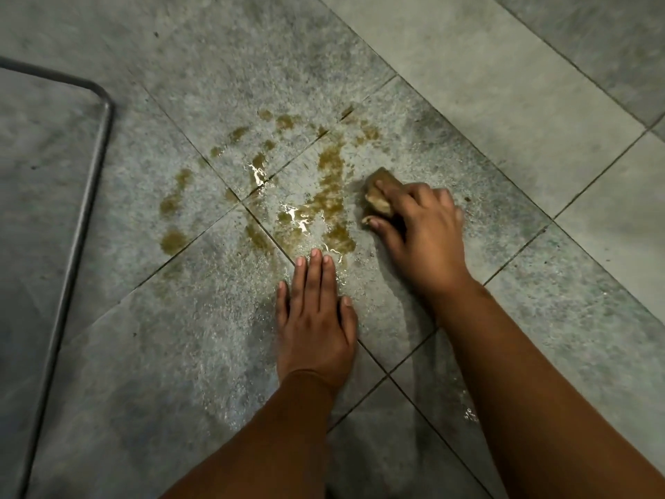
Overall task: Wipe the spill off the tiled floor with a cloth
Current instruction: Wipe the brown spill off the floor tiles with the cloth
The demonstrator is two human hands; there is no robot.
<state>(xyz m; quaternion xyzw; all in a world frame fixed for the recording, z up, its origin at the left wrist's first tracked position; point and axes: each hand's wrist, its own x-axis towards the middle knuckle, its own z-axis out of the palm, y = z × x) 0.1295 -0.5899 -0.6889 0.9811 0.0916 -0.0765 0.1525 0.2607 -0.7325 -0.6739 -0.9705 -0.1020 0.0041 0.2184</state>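
A brownish-yellow spill [327,207] lies in patches and smears across several grey floor tiles [201,336], with wet shine around it. My right hand [421,225] grips a folded, stained brown cloth [378,190] and holds it down on the floor at the spill's right edge. Most of the cloth is hidden under the fingers. My left hand [315,318] rests flat on the wet tile just below the spill, fingers straight and together, holding nothing.
A dark metal bar [88,181] with a rounded corner runs down the left side, just above the floor. Lighter, dry tiles [503,84] stretch along the upper right. Dark grout lines cross the floor diagonally.
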